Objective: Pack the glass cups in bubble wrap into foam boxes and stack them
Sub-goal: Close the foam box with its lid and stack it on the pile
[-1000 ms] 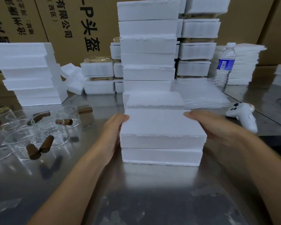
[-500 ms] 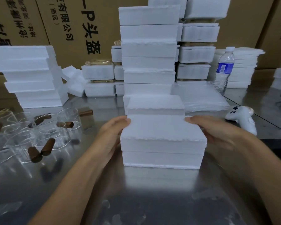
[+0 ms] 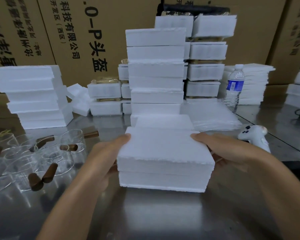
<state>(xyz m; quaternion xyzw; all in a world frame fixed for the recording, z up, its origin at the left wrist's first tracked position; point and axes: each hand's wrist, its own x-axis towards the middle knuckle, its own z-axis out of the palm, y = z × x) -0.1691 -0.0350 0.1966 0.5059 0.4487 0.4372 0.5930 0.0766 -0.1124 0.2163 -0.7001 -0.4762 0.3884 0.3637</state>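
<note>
At centre, your left hand (image 3: 106,158) and right hand (image 3: 225,149) grip opposite sides of the white rectangular foam box (image 3: 164,153), likely for stacking.

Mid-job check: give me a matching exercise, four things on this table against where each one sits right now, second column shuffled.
Things:
1 foam box
2 water bottle
3 white controller
4 glass cups

Places:
a standing upright, back right
b clustered on the table, left side
c gripped between left hand and right hand
d lying on the table just beyond the right hand

Pairs: 1-c; 2-a; 3-d; 4-b
</note>
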